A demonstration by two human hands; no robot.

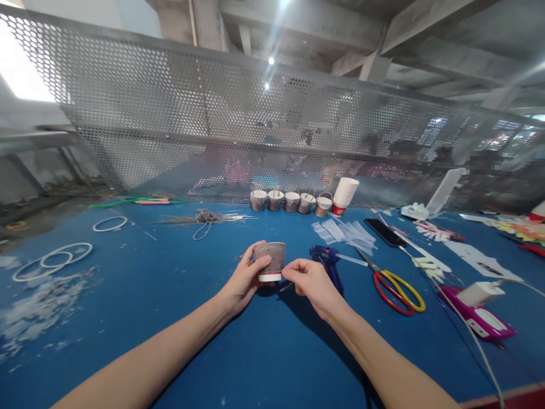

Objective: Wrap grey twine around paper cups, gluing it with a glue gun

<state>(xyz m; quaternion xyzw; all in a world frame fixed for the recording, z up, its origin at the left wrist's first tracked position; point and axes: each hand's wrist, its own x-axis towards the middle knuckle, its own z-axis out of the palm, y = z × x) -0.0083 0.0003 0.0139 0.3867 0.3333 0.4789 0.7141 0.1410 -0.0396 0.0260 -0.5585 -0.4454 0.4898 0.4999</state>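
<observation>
Covering the lower frame is the blue table point(191, 352). Scissors point(395, 289) lie at right of centre. In the middle, the left hand point(247, 278) grips the grey-wrapped cup point(272, 258); beside it, the right hand point(313, 281) pinches a thin cord point(286, 288).

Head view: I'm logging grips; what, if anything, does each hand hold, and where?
Left hand: the wrapped cup, by its side, thumb across the front. Right hand: a thin cord, pinched near the cup's base.

people point(443, 165) behind the mesh, blurred and pixelated
</observation>
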